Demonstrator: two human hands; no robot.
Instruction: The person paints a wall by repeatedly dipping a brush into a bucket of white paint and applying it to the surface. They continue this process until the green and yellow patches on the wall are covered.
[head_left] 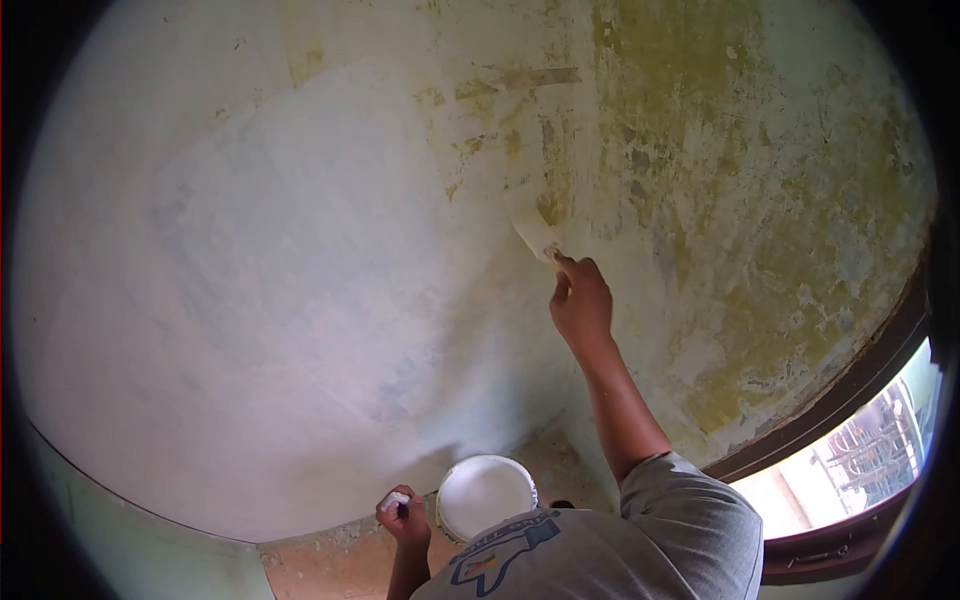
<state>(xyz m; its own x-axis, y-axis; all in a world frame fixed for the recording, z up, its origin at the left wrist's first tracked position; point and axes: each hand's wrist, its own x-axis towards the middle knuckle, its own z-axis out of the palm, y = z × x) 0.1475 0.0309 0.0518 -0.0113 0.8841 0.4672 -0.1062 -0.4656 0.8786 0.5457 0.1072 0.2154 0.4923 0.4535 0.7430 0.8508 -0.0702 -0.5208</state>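
My right hand (582, 300) is raised in front of me, its fingers closed round the handle of a wide paintbrush (536, 232). The brush's pale, white-coated head lies against the wall (330, 250), at the border between whitened and bare, stained plaster. Low down, my left hand (405, 522) is closed on a small white thing (396, 501) whose kind I cannot make out. Just right of that hand stands a round white bucket (440, 508), with white paint (487, 495) showing inside. My grey shirt hides the bucket's near side.
Yellowish, peeling plaster (740, 170) covers the wall on the right. A dark window frame (820, 415) curves along the lower right, with a metal grille (880, 440) beyond it. Brownish floor (330, 565) shows below, and a green wall (130, 535) at lower left.
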